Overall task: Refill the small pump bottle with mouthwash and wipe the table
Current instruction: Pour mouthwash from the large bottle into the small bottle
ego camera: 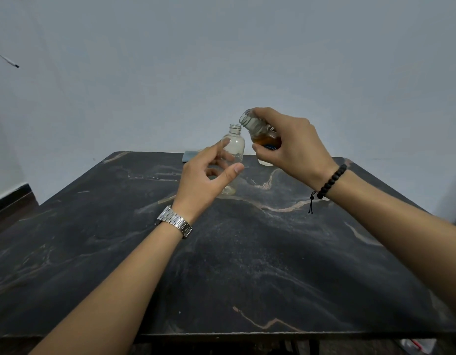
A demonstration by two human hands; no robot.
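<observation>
Table's near edge (221,335); right hand (293,144) tilts mouthwash bottle (260,131) beside small bottle (234,144).

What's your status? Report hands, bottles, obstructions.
Right hand grips tilted amber mouthwash bottle, uncapped. Left hand open beside small clear plastic bottle, upright, nearly empty. Nothing blocking its mouth.

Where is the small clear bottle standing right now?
In the head view, the small clear bottle stands uncapped on the table near its far edge, behind the left hand.
</observation>
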